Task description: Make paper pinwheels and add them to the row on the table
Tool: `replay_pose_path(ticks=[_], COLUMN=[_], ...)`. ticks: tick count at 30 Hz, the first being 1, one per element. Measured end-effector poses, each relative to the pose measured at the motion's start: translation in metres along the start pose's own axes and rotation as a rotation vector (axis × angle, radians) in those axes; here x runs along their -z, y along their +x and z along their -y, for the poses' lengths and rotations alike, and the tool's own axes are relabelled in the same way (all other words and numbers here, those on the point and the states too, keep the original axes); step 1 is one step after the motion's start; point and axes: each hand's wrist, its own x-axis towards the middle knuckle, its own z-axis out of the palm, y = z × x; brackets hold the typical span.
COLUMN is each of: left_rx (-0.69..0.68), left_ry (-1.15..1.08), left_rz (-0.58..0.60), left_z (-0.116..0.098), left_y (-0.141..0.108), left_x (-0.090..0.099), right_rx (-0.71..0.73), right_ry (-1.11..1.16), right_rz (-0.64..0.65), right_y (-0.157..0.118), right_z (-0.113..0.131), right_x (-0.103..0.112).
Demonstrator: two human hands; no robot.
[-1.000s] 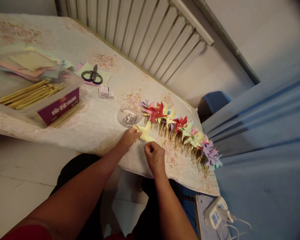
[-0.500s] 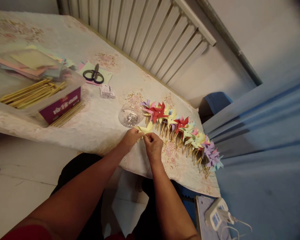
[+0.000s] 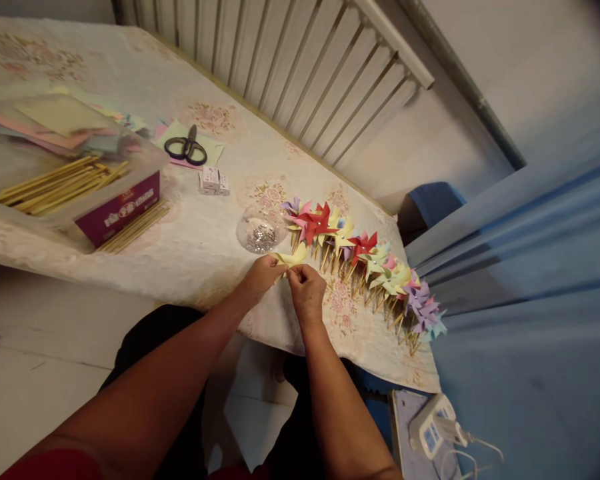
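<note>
Between my hands is a piece of pale yellow paper [image 3: 294,256], its corners curled into pinwheel blades. My left hand [image 3: 263,276] is closed on its left side. The fingers of my right hand [image 3: 307,287] are pinched at its lower right edge; whether they also hold a small pin is hidden. Just beyond the paper sits a clear round dish [image 3: 245,230] with many small shiny metal pieces [image 3: 262,239] in it. Right of my hands lies a row of finished paper pinwheels [image 3: 365,250] in red, yellow, green, pink and purple, on thin sticks.
Black scissors [image 3: 186,149] lie on paper sheets, near small white boxes [image 3: 213,180]. At the left stands a plastic bin [image 3: 153,160] of yellow sticks and coloured paper, with loose sticks [image 3: 135,227] beside it. A radiator [image 3: 280,67] backs the table; a power strip [image 3: 433,427] is lower right.
Both hands stay almost in place on the yellow paper, with only a slight shift of the fingers. The view has tilted a little.
</note>
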Motion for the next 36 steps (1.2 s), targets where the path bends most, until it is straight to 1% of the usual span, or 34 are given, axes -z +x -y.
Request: replay_pose_path(ticks=[3, 7, 13, 17, 22, 24, 27, 30, 33, 36], left_rx=[0.001, 0.003, -0.014, -0.028, -0.048, -0.040, -0.038, -0.053, -0.074, -0.093], left_ry=[0.013, 0.035, 0.022, 0.083, 0.123, 0.134, 0.150, 0.177, 0.238, 0.311], left_rz=[0.003, -0.022, -0.018, -0.051, -0.039, -0.036, -0.036, -0.038, -0.051, -0.070], left_z=[-0.001, -0.002, -0.005, -0.001, 0.006, 0.006, 0.005, 0.004, 0.004, 0.004], left_y=[0.000, -0.002, -0.003, -0.001, 0.004, 0.005, 0.004, 0.003, 0.003, 0.004], left_x=[0.000, -0.001, -0.001, 0.000, 0.001, 0.001, 0.000, 0.000, 0.001, 0.001], right_rx=[0.006, 0.006, -0.001, -0.041, -0.072, -0.046, 0.004, 0.014, 0.036, 0.099], right_ry=[0.001, -0.003, 0.017, 0.069, 0.099, 0.053, -0.014, -0.036, -0.065, -0.138], right_rz=[0.002, 0.016, 0.021, 0.036, 0.095, 0.110, 0.099, 0.103, 0.115, 0.132], right_y=[0.000, 0.000, 0.000, 0.002, 0.007, 0.008, 0.009, 0.009, 0.008, 0.006], right_z=[-0.001, -0.004, -0.005, -0.004, -0.003, -0.001, 0.000, 0.001, 0.002, 0.007], right_x=[0.000, -0.001, -0.001, -0.001, 0.005, 0.008, 0.011, 0.012, 0.014, 0.017])
